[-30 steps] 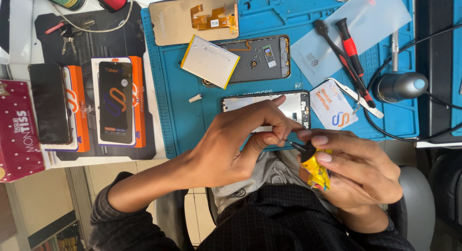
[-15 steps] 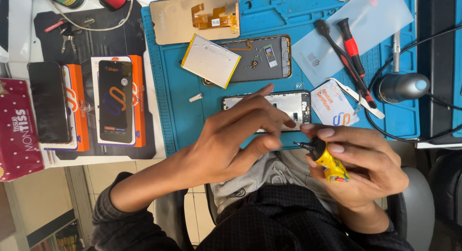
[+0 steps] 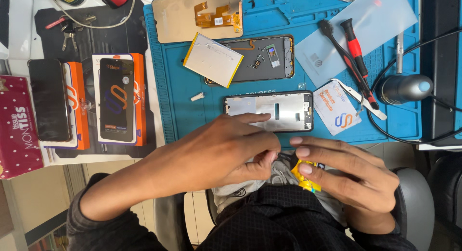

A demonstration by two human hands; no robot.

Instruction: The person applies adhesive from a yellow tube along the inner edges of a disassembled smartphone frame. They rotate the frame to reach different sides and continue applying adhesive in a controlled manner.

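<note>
Small yellow tube with a black nozzle [image 3: 302, 173]: held low in the scene, just off the near edge of the blue rubber work mat [image 3: 173, 87], over the person's lap. Right hand [image 3: 351, 176] wraps the tube body, fingers closed around it, index finger laid along the top. Left hand [image 3: 226, 152] comes in from the left, thumb and fingertips pinched together at the black tip; whether they grip a cap cannot be told.

Just beyond the hands, on the mat's near strip, lies a silver phone mid-frame with black edge [image 3: 269, 110], long side parallel to the mat's edge. The left hand's knuckles overlap its near rim.

Right of the frame: a white printed card [image 3: 337, 109], touching metal tweezers [image 3: 365, 99]. Farther right, a red-handled screwdriver [image 3: 355, 44] and a black brush [image 3: 339, 46] lie on a translucent plastic sheet [image 3: 380, 25].

Far side: an open phone back housing [image 3: 264, 56] with a white flat battery [image 3: 212, 58] overlapping its left end.

Open mat shows left of the frame, holding only a small white plastic bit [image 3: 197, 96].
</note>
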